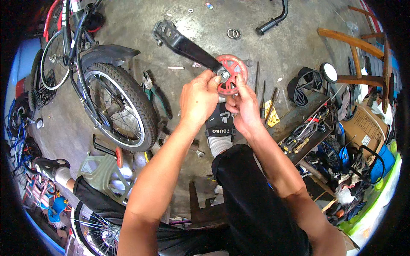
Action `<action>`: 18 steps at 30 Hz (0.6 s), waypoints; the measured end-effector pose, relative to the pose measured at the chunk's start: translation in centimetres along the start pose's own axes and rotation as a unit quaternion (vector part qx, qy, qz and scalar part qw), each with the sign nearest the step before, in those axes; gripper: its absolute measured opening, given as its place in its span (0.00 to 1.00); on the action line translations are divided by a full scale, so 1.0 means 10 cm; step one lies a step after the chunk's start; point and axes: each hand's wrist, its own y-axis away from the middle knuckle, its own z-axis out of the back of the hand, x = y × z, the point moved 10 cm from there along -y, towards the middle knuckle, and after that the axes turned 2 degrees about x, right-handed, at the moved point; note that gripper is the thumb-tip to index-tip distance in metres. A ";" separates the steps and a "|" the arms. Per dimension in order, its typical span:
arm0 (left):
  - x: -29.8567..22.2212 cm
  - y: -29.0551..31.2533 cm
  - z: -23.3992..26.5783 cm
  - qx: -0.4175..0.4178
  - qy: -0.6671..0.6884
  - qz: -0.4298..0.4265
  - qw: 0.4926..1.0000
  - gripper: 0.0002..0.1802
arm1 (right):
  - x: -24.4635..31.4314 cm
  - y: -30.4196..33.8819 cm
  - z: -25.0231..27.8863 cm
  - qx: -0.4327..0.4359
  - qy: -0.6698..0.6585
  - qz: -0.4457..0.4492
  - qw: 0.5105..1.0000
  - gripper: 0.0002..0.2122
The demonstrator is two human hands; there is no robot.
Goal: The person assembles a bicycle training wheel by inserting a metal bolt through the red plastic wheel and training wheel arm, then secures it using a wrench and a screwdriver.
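A small red training wheel [231, 87] is in front of me, above my shoe. Its black metal bracket [188, 47] slants up and to the left from the hub. My left hand [198, 100] is closed, thumb and index finger pinching at the hub end of the bracket beside a silver axle nut [224, 75]. On the right side of the wheel, my right hand [245, 102] grips the rim, thumb laid on its face and fingers curled beneath. The fingers' far sides are hidden.
A black bicycle's tyre [141, 111] stands at left, beside green-handled pliers [158, 96]. Screwdrivers [263, 98] lie right of my hands. Metal rings [233, 33] and a black bent bar [275, 21] lie farther off. A wooden chair [352, 45] and cluttered tools fill the right.
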 end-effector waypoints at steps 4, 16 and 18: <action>0.14 0.07 -0.04 0.006 0.078 0.057 0.995 0.13 | -0.07 0.05 -0.05 -0.011 -0.024 -0.006 1.000 0.16; 0.23 0.20 -0.38 0.032 0.495 0.251 0.831 0.15 | -0.17 -0.17 -0.42 0.009 -0.026 0.050 0.998 0.17; 0.28 0.21 -0.33 0.078 0.475 0.278 0.831 0.15 | -0.20 -0.16 -0.41 0.014 -0.023 0.005 1.000 0.16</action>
